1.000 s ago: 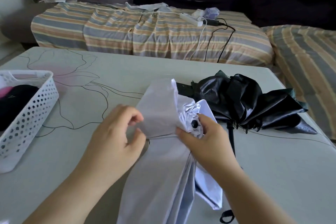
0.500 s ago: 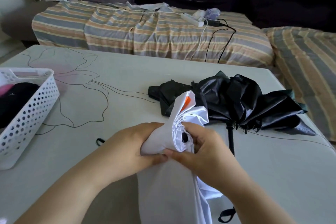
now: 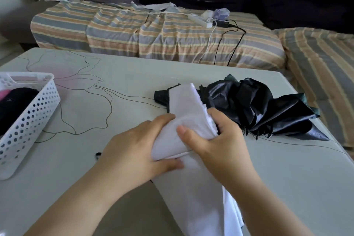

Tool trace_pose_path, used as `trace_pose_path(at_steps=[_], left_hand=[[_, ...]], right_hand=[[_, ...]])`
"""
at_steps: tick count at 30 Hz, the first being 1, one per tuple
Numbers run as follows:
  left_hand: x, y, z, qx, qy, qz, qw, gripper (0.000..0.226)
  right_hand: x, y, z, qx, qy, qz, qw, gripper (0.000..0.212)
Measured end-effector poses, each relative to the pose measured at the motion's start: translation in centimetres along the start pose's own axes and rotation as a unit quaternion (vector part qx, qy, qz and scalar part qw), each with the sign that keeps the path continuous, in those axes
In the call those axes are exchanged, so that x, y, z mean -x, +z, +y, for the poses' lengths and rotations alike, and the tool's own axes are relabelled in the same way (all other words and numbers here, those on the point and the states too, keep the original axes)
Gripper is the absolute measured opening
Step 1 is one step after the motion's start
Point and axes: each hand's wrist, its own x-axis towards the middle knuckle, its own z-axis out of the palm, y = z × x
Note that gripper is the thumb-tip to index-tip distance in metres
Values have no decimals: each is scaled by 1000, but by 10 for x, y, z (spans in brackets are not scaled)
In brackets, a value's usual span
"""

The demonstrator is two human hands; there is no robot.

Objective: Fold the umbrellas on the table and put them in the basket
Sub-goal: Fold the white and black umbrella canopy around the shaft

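Note:
A white umbrella (image 3: 186, 105) lies lengthwise in front of me, its canopy wrapped into a roll. My left hand (image 3: 134, 147) grips the roll from the left, thumb underneath. My right hand (image 3: 216, 140) grips it from the right, thumb across the top fabric. Behind it, a black umbrella (image 3: 256, 109) lies loose and crumpled on the table. The white perforated basket (image 3: 34, 113) stands at the left edge and holds dark and pink folded things.
The pale table (image 3: 115, 82) bears a line-drawn flower. A striped sofa (image 3: 153, 32) stands behind it with a power strip (image 3: 199, 20) and cables. A small black strap (image 3: 98, 154) lies on the table by my left wrist.
The white canopy has been wrapped smoother round the shaft, covering the black button and orange spot. Both hands shifted slightly along the roll and closed tighter on it.

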Motion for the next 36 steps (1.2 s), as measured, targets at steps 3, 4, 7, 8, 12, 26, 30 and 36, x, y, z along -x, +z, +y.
trace_pose_path(at_steps=[3, 4, 7, 8, 12, 26, 30, 36], left_hand=[[2, -1, -8, 3, -71, -52, 996, 65], [1, 0, -9, 28, -96, -72, 992, 50], [3, 3, -7, 138, -127, -122, 975, 24], [2, 4, -7, 166, -123, -128, 970, 20], [2, 10, 9, 205, -169, -82, 960, 23], [13, 38, 49, 0, 13, 117, 993, 25], [17, 20, 57, 81, -148, 38, 985, 58], [9, 8, 44, 613, -221, -162, 741, 54]], right_hand=[[-5, -12, -3, -41, -15, -2, 999, 17], [-6, -15, -5, -46, -20, -24, 998, 18], [-8, -21, -8, -41, 2, -57, 998, 15], [-9, -20, -5, -18, 16, -35, 999, 18], [-10, -16, -1, 253, -11, 169, 953, 58], [-20, -2, 1, -275, 185, 113, 937, 17], [-24, -8, -7, -302, 103, 121, 940, 17], [-23, -10, -2, -379, 79, 54, 920, 29]])
